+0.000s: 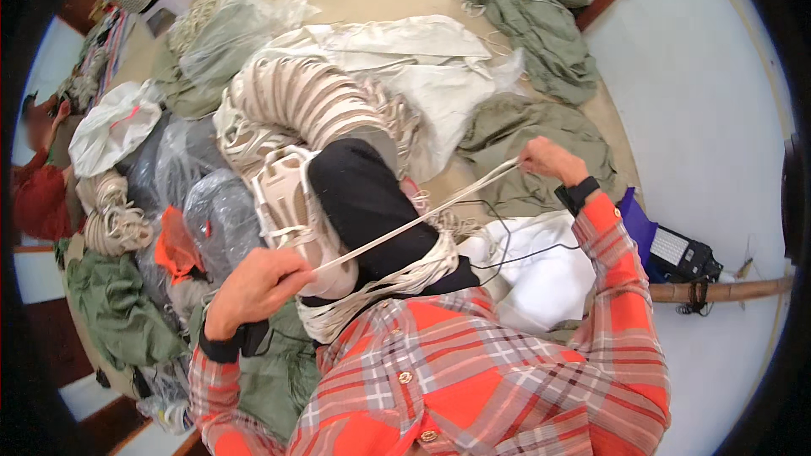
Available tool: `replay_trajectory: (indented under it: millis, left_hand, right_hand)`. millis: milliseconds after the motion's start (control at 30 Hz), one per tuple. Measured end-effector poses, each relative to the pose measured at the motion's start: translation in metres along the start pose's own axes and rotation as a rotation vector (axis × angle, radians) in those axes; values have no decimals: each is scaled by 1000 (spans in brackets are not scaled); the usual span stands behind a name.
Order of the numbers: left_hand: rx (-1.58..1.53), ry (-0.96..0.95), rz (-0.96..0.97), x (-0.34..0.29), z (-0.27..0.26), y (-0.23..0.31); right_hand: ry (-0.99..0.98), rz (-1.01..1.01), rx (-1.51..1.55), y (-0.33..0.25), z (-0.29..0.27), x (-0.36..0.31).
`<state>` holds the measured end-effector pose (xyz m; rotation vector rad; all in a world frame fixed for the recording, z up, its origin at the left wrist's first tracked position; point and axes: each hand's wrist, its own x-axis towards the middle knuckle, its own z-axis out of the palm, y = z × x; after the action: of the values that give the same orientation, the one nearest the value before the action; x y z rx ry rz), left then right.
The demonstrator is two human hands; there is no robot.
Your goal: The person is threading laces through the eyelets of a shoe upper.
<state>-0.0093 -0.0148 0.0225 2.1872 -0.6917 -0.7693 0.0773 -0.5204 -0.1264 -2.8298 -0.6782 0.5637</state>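
A cream shoelace [422,218] runs taut and doubled in a slant across my lap. My left hand [258,285] pinches its lower end, beside a pale beige shoe upper [291,194] that leans against my black-clad leg. At the upper end, out to the right, my right hand [553,160] is closed on the same lace. More loose laces lie in a bundle [380,287] over my lap. Beyond my knee curves a long row of nested shoe uppers [312,97] in beige and brown.
Green cloth sacks [541,139] lie to the right, and a white sheet [405,46] spreads ahead. Clear plastic bags [224,207] and another stack of uppers [114,215] are on the left. A bamboo pole [718,290] juts in at right. Another person [42,194] sits far left.
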Motion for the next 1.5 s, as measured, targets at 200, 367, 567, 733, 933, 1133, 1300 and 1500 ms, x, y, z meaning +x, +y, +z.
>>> replay_trajectory:
  millis: [200, 367, 567, 733, 933, 1133, 1300, 1500]
  left_hand:
    - [130, 66, 203, 3, 13, 3]
    - [276, 21, 306, -6, 18, 11]
    - [-177, 160, 206, 35, 36, -19]
    - [-19, 435, -338, 62, 6, -65]
    - [466, 470, -434, 78, 31, -72]
    - [185, 364, -472, 79, 13, -76]
    - [257, 260, -329, 94, 5, -81]
    - [-13, -43, -421, 92, -14, -77]
  right_hand:
    - [276, 718, 460, 118, 37, -55]
    - [625, 416, 566, 157, 62, -100]
    - [1040, 567, 1489, 100, 25, -41]
    - [419, 117, 1439, -150, -19, 65]
    - [197, -111, 1167, -283, -13, 103]
    - [199, -270, 655, -306, 20, 106]
    - [323, -213, 696, -308, 43, 104]
    - [310, -153, 537, -329, 24, 100]
